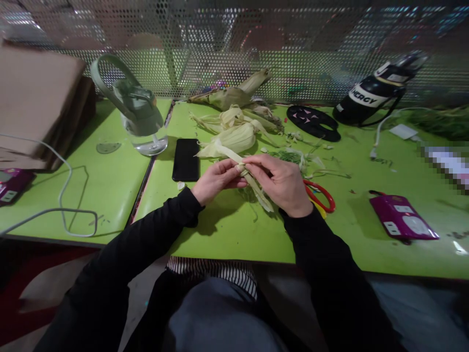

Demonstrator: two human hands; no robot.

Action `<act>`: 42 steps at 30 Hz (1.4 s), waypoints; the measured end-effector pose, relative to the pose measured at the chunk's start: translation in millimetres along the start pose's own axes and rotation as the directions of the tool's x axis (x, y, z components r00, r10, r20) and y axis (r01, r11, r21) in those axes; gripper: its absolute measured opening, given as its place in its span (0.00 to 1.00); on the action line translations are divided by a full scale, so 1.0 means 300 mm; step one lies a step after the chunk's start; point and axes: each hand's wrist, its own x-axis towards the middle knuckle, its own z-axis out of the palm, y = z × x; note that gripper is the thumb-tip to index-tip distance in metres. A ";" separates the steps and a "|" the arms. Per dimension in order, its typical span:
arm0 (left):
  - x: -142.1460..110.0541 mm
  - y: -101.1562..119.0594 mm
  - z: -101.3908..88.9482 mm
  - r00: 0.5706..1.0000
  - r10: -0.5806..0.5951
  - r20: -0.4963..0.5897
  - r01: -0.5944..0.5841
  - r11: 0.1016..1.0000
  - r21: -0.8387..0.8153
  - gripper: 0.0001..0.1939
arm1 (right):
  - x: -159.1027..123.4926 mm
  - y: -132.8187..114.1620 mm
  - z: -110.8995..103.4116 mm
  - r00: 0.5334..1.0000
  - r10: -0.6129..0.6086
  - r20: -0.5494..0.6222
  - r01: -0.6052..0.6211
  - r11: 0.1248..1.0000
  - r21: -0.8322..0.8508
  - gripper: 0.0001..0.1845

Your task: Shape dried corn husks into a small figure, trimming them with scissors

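Note:
Between my two hands runs a pale strip of corn husk (258, 189), knotted or wrapped around itself where the fingers meet. My left hand (219, 180) pinches it from the left, thumb on top. From the right, my right hand (283, 182) grips the same piece with thumb and forefinger. One end of the strip sticks up to the upper left, and its frayed ends hang down to the lower right. Just beyond the hands lie loose pale husks (236, 138) and a browner bundle of husks (234, 95).
A black phone (185, 160) and a green-lidded water bottle (146, 117) stand left. Red-handled scissors (324, 195), a black palette-shaped piece (313, 122), a black bottle (366, 98) and a purple pack (403, 217) are right. Cardboard (32, 98) leans at far left; perforated metal (205, 44) backs the table.

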 end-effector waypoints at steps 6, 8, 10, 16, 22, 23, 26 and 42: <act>0.003 -0.004 -0.001 0.999 0.025 -0.024 -0.024 1.000 0.021 0.14 | 0.008 0.000 -0.016 0.997 0.070 0.040 -0.073 0.996 0.060 0.07; -0.002 -0.002 0.004 0.997 0.027 -0.066 -0.025 0.999 0.033 0.13 | 0.013 0.002 -0.024 0.993 0.094 0.070 -0.101 0.990 0.100 0.06; -0.010 0.003 0.010 0.997 0.017 -0.077 -0.014 0.999 0.037 0.12 | 0.017 0.006 -0.031 0.990 0.106 0.096 -0.117 0.987 0.113 0.06; -0.016 0.010 0.014 0.999 0.001 -0.050 0.001 0.999 0.038 0.09 | 0.020 0.019 -0.046 0.988 0.052 0.148 -0.064 0.995 0.083 0.05; -0.003 0.013 0.007 0.998 -0.013 -0.068 0.016 0.999 0.044 0.07 | 0.026 0.030 -0.060 0.979 -0.015 0.203 -0.006 0.995 0.102 0.06; -0.003 0.015 0.007 0.997 -0.014 -0.074 0.018 0.999 0.042 0.07 | 0.026 0.033 -0.060 0.980 -0.023 0.199 0.002 0.995 0.103 0.06; -0.003 0.018 0.007 0.995 -0.009 -0.097 0.012 0.999 0.030 0.06 | 0.025 0.038 -0.053 0.984 -0.018 0.178 -0.001 0.994 0.105 0.07; 0.000 0.020 0.007 0.991 -0.013 -0.136 0.011 1.000 -0.014 0.04 | 0.015 0.016 -0.016 0.989 0.147 0.007 -0.147 0.982 0.116 0.03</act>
